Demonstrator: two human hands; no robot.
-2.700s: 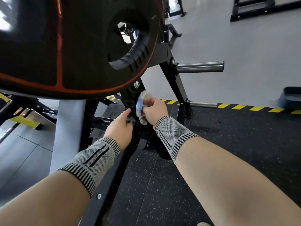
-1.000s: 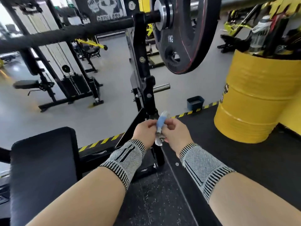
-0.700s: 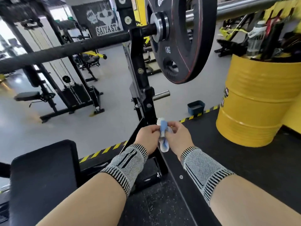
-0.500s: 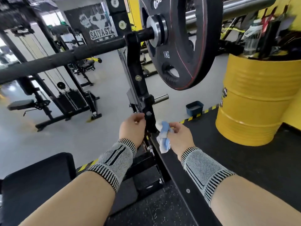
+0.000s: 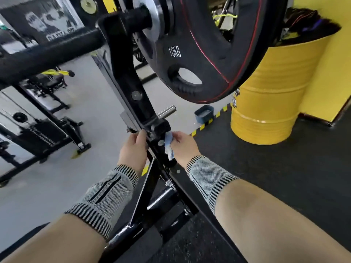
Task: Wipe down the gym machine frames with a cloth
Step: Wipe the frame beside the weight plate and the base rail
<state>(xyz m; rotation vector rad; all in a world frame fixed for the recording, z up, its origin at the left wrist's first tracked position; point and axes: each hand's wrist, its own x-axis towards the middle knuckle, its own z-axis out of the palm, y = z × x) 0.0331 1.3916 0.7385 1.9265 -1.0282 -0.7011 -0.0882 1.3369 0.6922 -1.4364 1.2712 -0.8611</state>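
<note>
A black upright of the bench rack frame [image 5: 131,88] rises through the middle of the view and carries a barbell with a black 10 kg plate [image 5: 207,48]. My right hand [image 5: 183,148] pinches a crumpled blue and white cloth [image 5: 168,146] and presses it against the right side of the upright, just below a black bracket. My left hand [image 5: 133,149] grips the left side of the same upright at bracket height, thumb up on the frame. Both wrists wear grey knitted supports.
A yellow drum [image 5: 269,99] stands on the black rubber floor to the right. A small dark blue tub [image 5: 204,113] sits by the yellow and black floor stripe. A steel peg [image 5: 167,111] sticks out of the upright. Other machines [image 5: 47,118] stand at the left.
I have come closer to the upright. My hands have parted: the left now grips the frame, while the right alone carries the cloth and has brought it onto the frame.
</note>
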